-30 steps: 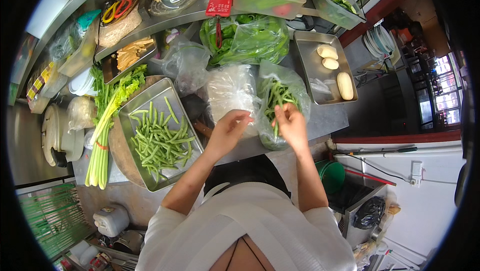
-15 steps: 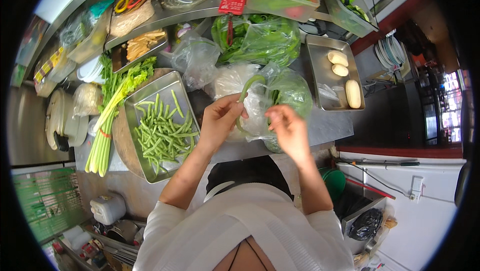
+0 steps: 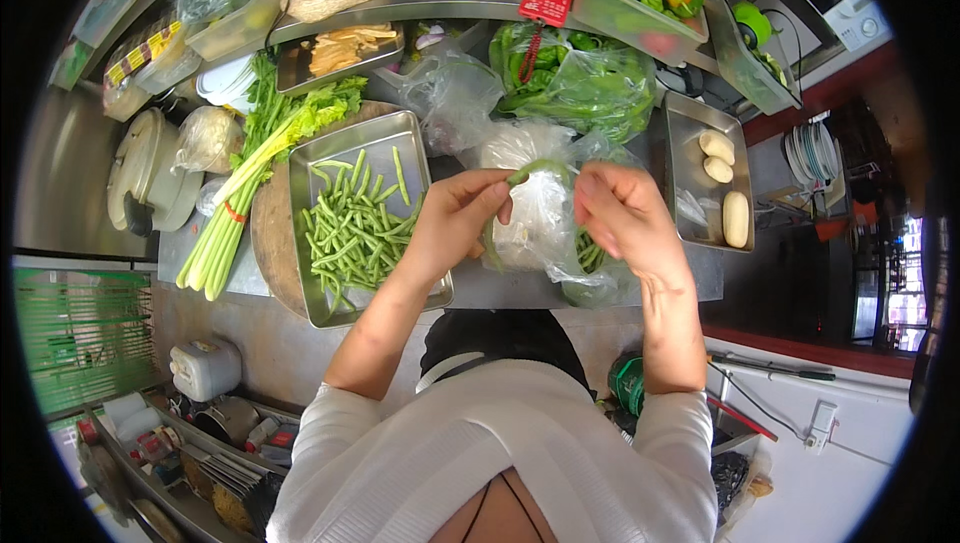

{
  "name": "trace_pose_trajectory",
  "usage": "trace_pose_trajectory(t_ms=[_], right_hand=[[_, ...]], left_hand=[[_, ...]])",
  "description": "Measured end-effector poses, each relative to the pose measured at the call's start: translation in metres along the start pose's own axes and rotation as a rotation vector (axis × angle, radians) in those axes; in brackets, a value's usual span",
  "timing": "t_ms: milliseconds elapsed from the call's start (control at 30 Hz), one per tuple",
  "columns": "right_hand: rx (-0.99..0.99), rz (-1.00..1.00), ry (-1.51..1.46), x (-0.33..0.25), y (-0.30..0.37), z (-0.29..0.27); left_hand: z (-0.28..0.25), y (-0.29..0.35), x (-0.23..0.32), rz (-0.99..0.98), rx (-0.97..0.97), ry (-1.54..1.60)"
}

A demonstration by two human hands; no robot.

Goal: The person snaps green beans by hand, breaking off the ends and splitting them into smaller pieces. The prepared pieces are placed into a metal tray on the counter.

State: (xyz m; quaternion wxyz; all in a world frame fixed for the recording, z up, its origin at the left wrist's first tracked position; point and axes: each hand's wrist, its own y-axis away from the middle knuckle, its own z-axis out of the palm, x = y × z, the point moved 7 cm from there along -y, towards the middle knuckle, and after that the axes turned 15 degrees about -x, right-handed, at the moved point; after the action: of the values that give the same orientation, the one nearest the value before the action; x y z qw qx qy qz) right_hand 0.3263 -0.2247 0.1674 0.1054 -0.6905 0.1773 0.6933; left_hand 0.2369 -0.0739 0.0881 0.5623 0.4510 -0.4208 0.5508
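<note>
"Green, arched between the two hands: what's that?"

"One bean [image 3: 540,167], at the centre of our clock. The left hand [image 3: 465,213] pinches it between thumb and fingers, to steady it, I'd guess."

"And the right hand [image 3: 630,213]?"

"Fingers curled at the bean's far end. Whether they grip it or only brush it, I can't tell. With the palms turned inward, both sets of fingertips can probably work on it."

"What lies closest?"

"Between the hands, at six, a clear packet [image 3: 530,228] with pale contents I can't make out. At five, just under the right hand, a clear bag [image 3: 595,291] of more beans, handy for short reaches, I'd think."

"To the left?"

"At nine, a metal tray [image 3: 385,138] overlapping a round board [image 3: 272,233]; its raised rim should hold the loose bean pieces [image 3: 360,243] together. Beyond, also at nine, celery [image 3: 215,253], its stalks bundled by a red band [image 3: 235,213]."

"Farther off?"

"Half past two, a second tray [image 3: 688,158] with pale, rounded pieces [image 3: 736,218]. Twelve, bagged green peppers [image 3: 600,108]. Past them, towards one, a tub [image 3: 625,23] of peppers, perhaps set high to free the counter."
</note>
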Motion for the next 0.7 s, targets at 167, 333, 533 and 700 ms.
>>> trace_pose_trajectory(t_ms=[167,333,533,700], right_hand=[[-0.160,-0.036,-0.209,0.003,0.007,-0.002],[0.117,0.459,1.206,0.067,0.016,-0.040],[-0.336,0.109,-0.092,0.072,-0.035,0.074],[-0.413,0.236,-0.195,0.095,-0.050,0.102]], left_hand=[[-0.041,0.005,-0.016,0.060,0.162,0.497],[-0.057,0.010,-0.001,0.173,0.151,0.599],[-0.045,0.013,0.001,0.141,0.144,0.362],[-0.048,0.029,-0.004,0.120,0.217,0.298]])
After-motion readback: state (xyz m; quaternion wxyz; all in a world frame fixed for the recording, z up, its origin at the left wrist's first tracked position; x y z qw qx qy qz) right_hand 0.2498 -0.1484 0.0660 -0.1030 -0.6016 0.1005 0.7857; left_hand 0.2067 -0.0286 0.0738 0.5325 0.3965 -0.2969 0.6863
